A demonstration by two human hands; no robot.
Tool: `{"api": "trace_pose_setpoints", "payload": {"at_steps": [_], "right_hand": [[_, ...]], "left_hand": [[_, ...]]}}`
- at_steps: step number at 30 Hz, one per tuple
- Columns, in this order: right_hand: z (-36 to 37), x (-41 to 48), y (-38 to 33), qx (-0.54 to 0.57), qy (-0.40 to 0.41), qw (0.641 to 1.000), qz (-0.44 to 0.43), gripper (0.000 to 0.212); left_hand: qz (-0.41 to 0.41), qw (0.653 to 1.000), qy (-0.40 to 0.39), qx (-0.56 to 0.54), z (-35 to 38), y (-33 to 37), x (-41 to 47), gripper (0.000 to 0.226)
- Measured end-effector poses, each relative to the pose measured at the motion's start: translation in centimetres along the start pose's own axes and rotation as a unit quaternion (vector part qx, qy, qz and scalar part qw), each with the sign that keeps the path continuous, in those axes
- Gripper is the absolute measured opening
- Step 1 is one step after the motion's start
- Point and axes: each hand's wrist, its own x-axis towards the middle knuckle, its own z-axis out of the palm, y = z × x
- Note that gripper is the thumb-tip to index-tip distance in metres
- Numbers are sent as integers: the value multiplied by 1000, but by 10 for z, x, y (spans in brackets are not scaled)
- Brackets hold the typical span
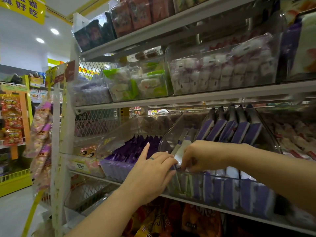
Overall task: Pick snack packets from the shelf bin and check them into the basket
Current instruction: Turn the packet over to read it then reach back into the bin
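Shelf bin [171, 132]: clear plastic, on the third shelf [227, 212] down, right of centre in our view. It holds a row of purple-and-white packets [239, 194] standing on edge against the front wall, and more packets [239, 130] propped upright at the back.

Right hand [198, 156]: reaches in from the right over the front rim, fingers curled down, pinching one snack packet [180, 151] at the bin's front-left corner. The packet is white-faced, tilted, its top edge raised above the rim and its lower part inside the bin.

Left hand [152, 170]: comes up from below left, palm down, fingers nearly straight and holding nothing. Its fingertips lie at the bin's front-left corner against the same packet, thumb lifted away to the left.

Just beside on the left, a neighbouring bin [119, 139] packed with dark purple packets [130, 153]. Orange bags [196, 219] on the shelf below. The view is blurred, so we cannot read the print on the packets
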Motion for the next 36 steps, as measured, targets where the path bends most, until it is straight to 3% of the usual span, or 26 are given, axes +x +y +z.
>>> {"api": "trace_pose_setpoints", "payload": {"at_steps": [6,11,18,24,28,33,36], "right_hand": [[-11,11,-3,-24,-91,995,14,23],[-4,19,-8,-73,-97,992,15,25],[-1,4,-2,-31,-14,999,33,28],[4,0,6,-15,41,997,63,13],[-10,3,5,69,140,982,103,15],[-29,-6,-9,188,213,953,103,13],[-37,-16,-21,291,278,911,93,16]], "left_hand": [[-6,1000,-8,19,-6,0,10,34],[-46,998,-31,4,-5,2,18,26],[-54,998,-34,-2,-4,-1,24,31],[-47,998,-47,-17,-10,-2,25,22],[-37,996,-79,-29,-14,7,20,22],[-105,973,-34,-204,-16,18,18,15],[-177,894,14,-412,-25,22,19,30]]}}
